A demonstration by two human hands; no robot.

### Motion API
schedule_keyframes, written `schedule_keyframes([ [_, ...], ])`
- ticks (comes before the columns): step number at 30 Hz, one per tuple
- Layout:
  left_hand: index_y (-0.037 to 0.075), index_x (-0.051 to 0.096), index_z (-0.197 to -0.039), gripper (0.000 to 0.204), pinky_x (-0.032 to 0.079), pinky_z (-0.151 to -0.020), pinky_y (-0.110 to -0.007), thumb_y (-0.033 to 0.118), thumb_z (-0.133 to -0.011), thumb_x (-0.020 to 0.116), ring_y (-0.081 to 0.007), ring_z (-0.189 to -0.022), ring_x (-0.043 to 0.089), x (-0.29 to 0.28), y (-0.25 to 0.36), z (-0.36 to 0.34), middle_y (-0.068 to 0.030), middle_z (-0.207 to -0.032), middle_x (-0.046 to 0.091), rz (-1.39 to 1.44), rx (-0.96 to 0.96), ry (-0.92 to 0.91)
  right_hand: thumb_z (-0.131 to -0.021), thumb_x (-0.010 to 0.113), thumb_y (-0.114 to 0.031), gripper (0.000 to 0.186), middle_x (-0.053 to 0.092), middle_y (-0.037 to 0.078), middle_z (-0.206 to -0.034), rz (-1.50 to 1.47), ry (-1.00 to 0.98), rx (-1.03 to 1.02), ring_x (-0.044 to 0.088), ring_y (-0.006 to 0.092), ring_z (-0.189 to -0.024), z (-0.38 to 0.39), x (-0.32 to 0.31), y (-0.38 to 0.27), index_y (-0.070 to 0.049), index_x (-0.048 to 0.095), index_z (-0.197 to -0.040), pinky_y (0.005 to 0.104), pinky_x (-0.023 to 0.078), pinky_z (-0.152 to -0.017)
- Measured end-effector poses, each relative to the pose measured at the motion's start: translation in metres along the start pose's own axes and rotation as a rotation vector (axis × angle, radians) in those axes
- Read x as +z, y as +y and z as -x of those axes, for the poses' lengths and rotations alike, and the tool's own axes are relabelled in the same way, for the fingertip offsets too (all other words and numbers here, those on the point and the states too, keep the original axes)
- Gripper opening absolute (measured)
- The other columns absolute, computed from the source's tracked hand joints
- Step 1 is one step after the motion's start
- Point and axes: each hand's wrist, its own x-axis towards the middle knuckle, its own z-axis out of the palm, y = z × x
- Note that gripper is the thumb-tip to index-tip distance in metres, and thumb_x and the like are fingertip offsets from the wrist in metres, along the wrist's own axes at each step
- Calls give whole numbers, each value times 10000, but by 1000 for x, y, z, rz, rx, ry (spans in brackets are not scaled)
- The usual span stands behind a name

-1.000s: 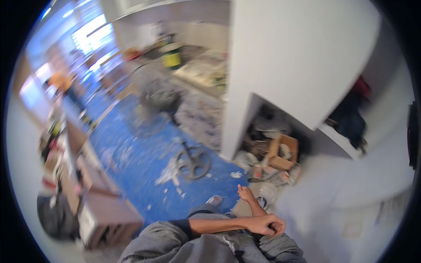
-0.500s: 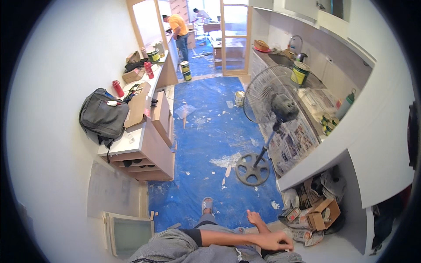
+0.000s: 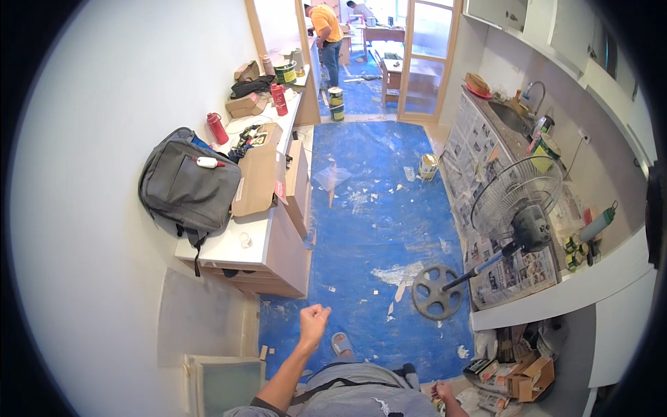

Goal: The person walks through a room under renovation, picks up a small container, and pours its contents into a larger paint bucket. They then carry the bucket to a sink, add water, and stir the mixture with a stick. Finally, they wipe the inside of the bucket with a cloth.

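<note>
Right hand: fingers partly curled, cannot tell if gripping; open carton nearby, rightward. Left hand: fingers curled together, nothing visible held; tabletop ahead, leftward. Pedestal fan: ahead, nearer right hand, untouched, long axis slanting rightward.

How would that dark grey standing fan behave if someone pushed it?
The fan would probably tip if pushed high: its bulky head tops a thin pole. Its round, spoked grey base may slide on the blue floor sheet. The thin wire cage could flex.

Head-worn fisheye: faces down, forward, past near hands, along blue floor sheet.
</note>
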Motion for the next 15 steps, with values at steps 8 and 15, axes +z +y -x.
schedule_keyframes([
  [8, 103, 411, -574, 415, 273, -477, -253, 100, -885, 686, -37, -537, 333, 8, 42, -127, 61, -556, 391, -99, 35, -79, -1033, 393, -363, 509, 688, 228, -817, 473, 432, -530, 687, 387, -802, -9, 35, -146, 37, 679, -902, 478, 524, -750],
  [15, 28, 569, -693, 317, 440, -549, -310, 234, -868, 735, -115, -566, 543, 40, 34, -241, -52, -611, 590, -554, 17, -337, -987, 452, -357, 456, 673, 283, -973, 561, 425, -538, 631, 462, -974, -96, 34, -327, 32, 687, -946, 517, 480, -883],
])
